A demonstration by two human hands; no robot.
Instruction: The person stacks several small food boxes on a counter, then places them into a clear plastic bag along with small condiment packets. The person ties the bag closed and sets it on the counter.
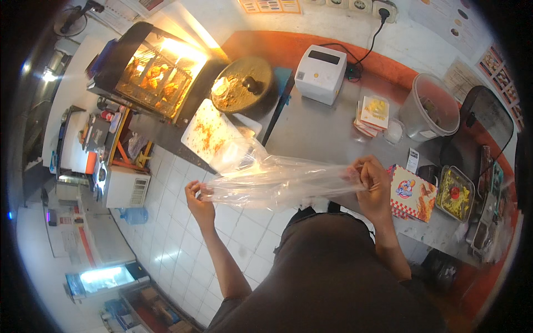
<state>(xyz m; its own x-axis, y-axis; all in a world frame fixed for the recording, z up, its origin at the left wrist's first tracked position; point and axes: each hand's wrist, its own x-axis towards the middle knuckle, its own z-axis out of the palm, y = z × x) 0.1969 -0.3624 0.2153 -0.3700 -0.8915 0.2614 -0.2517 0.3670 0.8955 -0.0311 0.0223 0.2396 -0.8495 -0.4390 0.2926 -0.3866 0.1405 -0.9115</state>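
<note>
A clear plastic bag [279, 179] is stretched sideways between my two hands in front of my body. My left hand [201, 204] pinches its left end, over the tiled floor. At the other end, my right hand [370, 185] grips the gathered plastic near the counter's front edge. Part of the bag bulges up over a white cutting board [208, 133] stained with reddish crumbs. Close to my right hand lie printed food boxes [412, 193] with a chicken picture on top.
On the steel counter [287, 133] stand a white label printer [320, 75], a stack of small cartons [372, 114], a plastic bucket [431, 108] and a tray of yellow-green food [456, 193]. Farther left are a stone mortar [243, 85] and a lit warming cabinet [160, 77] holding chicken.
</note>
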